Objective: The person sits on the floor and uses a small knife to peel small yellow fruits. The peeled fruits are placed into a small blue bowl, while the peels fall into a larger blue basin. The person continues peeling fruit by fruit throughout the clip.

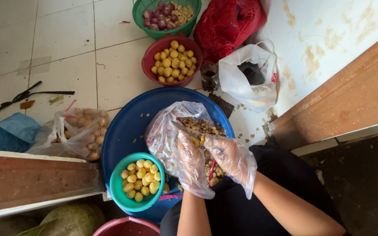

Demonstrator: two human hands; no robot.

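Both my hands wear loose clear plastic gloves over a big blue basin (123,131). My left hand (191,166) grips a small knife (181,127) whose blade points up and left. My right hand (232,158) pinches a small yellow potato (195,140) against the blade. Under the hands lie a heap of brown peelings (204,126) and a crumpled clear plastic bag (167,131). A teal bowl (118,192) of peeled yellow potatoes stands in the basin, just left of my left hand.
Further off are a red basket (148,61) of peeled potatoes, a green basket (141,8) of purple onions, a red mesh sack (228,24), a white plastic bag (241,83) and a dark glass (209,76). A clear bag of unpeeled potatoes (84,131) lies left, by a wooden plank (36,179).
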